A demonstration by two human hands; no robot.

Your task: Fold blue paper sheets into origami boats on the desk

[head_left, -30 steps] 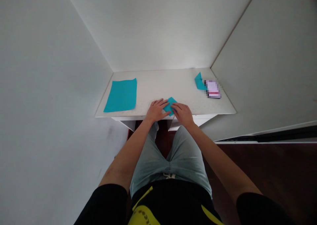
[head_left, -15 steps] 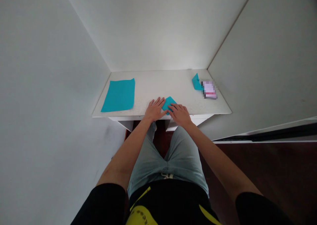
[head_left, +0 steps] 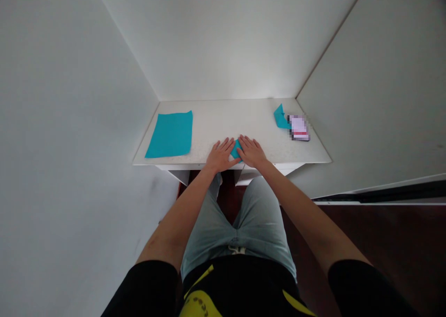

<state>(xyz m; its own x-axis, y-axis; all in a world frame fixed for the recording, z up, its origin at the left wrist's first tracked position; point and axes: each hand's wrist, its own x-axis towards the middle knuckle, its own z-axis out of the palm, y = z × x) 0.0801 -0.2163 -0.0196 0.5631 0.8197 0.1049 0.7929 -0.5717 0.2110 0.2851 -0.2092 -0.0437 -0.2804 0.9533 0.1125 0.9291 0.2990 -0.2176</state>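
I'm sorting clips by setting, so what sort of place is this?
Probably a small room in a home: a narrow white desk fits into a corner of plain white walls, over a dark wooden floor, with folded teal paper on it.

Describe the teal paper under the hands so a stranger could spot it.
On the white desk in the room's corner, at the middle of the front edge, a small folded teal paper lies between the left hand and right hand, partly covered by the fingers. The other teal pieces lie farther off: a large flat sheet at left, a folded piece at back right.
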